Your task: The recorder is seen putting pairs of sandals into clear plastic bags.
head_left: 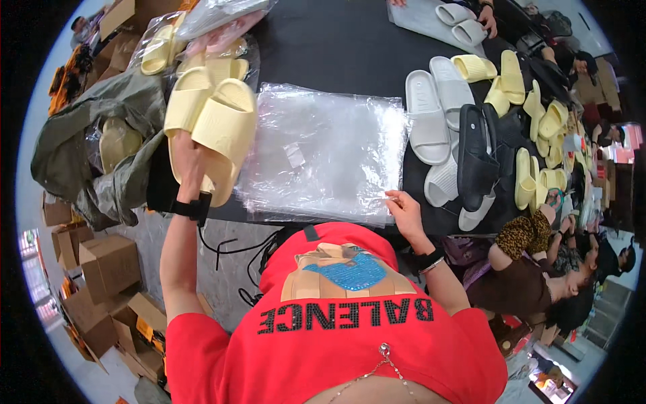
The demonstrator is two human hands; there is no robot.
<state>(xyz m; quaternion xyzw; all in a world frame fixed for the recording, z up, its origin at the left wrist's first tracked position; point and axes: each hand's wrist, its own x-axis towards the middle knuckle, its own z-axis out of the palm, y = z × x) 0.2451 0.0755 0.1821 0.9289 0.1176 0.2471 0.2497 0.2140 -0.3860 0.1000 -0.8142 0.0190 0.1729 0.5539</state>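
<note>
The left hand point(188, 168) has a tight grip on two yellow slippers point(212, 121). The right hand point(404, 209) pinches the top clear bag point(323, 151) on the black tabletop point(336, 47).

I look down over a red shirt at a black table point(336, 47). My left hand point(188, 165) grips a pair of pale yellow slide sandals point(212, 124), held together above the table's left edge. My right hand point(404, 209) pinches the near right corner of a stack of clear plastic bags point(323, 151) lying flat. To the right lie grey slides point(437, 108), a black slide point(476, 158) and more yellow ones. Cardboard boxes point(101, 269) sit on the floor at left.
</note>
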